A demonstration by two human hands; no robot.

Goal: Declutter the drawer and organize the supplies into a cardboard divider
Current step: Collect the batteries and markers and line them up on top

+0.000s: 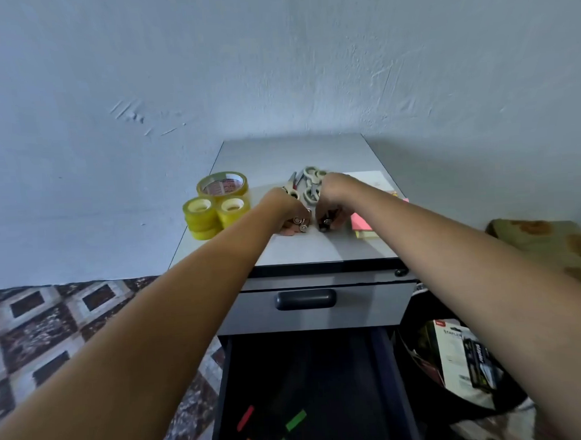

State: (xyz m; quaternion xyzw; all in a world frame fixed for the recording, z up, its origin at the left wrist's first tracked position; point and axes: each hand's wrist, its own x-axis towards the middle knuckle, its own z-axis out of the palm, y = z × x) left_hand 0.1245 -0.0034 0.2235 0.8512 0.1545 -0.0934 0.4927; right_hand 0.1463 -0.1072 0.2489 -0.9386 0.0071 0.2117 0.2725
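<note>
On top of the cabinet (pixel 317 248), near its middle, left hand (pixel 283 208) had fingers curled round small silver pieces (pixel 301 223) & right hand (pixel 331 197) pinched a small dark piece (pixel 326 222). Scissors (pixel 309 185) lay just behind the hands, yellow tape rolls (pixel 216 203) at left, sticky notes (pixel 361 224) at right. Open drawer (pixel 230 391) below held coloured strips (pixel 295 419).

We record two arms. The left forearm (pixel 146 328) and right forearm (pixel 469 254) are bare along all the length in view, up to the wrist. The left hand (pixel 285 210) and right hand (pixel 333 195) are likewise bare. Small round metallic glints sit at the left hand's fingers. We cannot tell whether these are rings or loose items.
</note>
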